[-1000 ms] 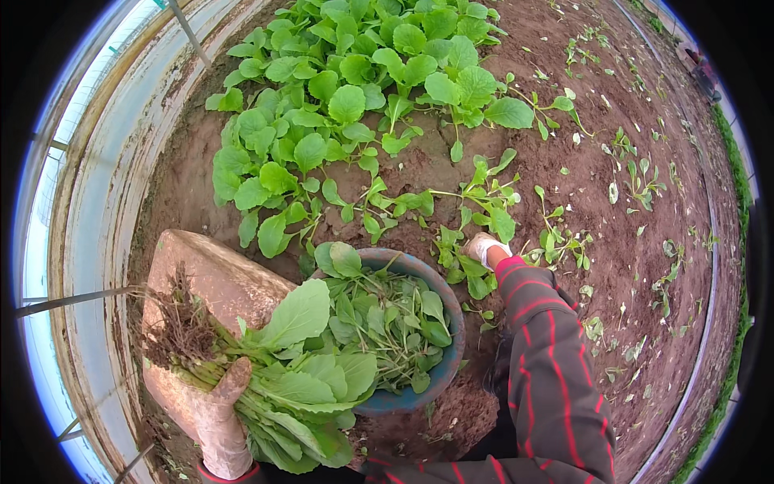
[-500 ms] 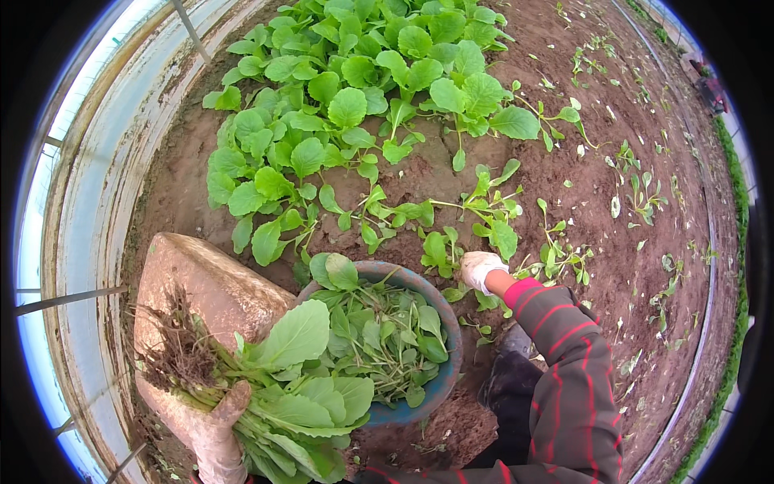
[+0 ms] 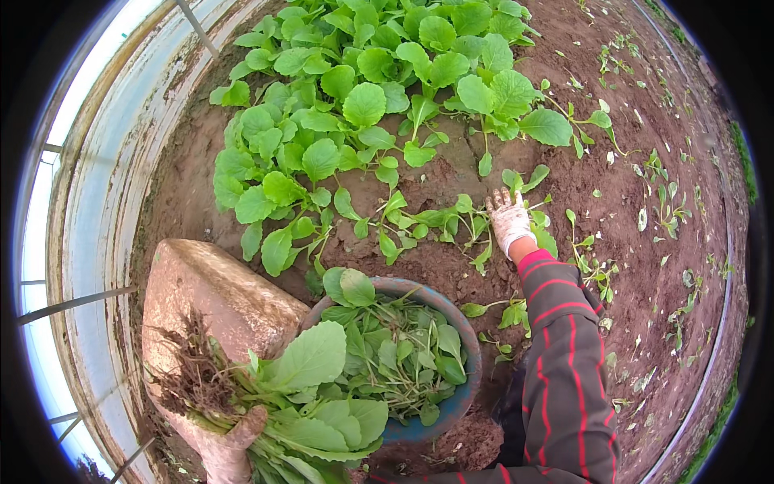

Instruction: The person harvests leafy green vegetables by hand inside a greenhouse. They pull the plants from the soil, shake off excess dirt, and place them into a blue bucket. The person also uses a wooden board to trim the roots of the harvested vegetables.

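My left hand [image 3: 232,442], in a muddy glove, is wrapped round a bunch of leafy greens [image 3: 310,423] at the stems. The bunch's soil-covered roots [image 3: 197,375] point up and left, over a dirty plastic block [image 3: 226,294]. Farther off, my right hand [image 3: 509,221] is in a white glove with bare, muddy fingertips. Its fingers are spread just above the soil, beside small loose-looking green plants [image 3: 540,234]. Between my hands stands a round blue tub [image 3: 463,395] filled with picked small greens [image 3: 395,355].
A dense patch of leafy greens [image 3: 363,105] grows at the far side. Along the left runs a stained plastic sheet wall [image 3: 97,210] with metal poles. Scattered seedlings and leaves lie on the brown soil [image 3: 613,185] to the right, with a thin pipe [image 3: 721,323] beyond.
My right hand has moved away from me, and its fingers have gone from closed near a small plant to spread. My left hand keeps its hold on the greens. The view has shifted slightly.
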The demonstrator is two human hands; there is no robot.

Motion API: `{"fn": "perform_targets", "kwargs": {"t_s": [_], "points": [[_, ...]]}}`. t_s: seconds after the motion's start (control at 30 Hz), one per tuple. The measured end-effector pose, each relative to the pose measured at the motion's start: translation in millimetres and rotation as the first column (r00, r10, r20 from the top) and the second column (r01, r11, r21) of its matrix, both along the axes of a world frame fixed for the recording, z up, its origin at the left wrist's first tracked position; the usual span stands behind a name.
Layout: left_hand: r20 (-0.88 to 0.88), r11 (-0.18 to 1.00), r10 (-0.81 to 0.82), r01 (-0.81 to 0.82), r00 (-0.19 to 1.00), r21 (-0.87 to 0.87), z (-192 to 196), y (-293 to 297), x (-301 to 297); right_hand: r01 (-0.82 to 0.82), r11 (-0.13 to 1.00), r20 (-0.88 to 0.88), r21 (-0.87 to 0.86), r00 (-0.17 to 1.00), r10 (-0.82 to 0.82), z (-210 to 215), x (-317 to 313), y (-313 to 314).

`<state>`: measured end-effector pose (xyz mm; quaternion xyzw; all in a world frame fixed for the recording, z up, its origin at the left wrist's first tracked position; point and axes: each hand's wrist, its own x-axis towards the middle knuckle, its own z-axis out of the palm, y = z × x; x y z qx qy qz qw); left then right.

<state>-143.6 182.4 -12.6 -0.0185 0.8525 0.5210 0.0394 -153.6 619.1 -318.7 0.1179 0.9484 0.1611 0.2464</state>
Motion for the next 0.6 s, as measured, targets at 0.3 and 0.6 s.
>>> {"fn": "perform_targets", "kwargs": {"t_s": [0.3,0.6], "points": [[0.075,0.997,0.037,-0.042,0.996,0.061,10.1,16.4,10.3,0.145,0.989,-0.072,0.02,0.987,-0.144,-19.1,0.9,-1.8],[0.257,0.941,-0.127,0.035,0.958,0.335,29.2,-3.0,28.5,-0.04,0.923,-0.016,-0.383,0.999,0.036,70.2,12.8,9.0]]}}
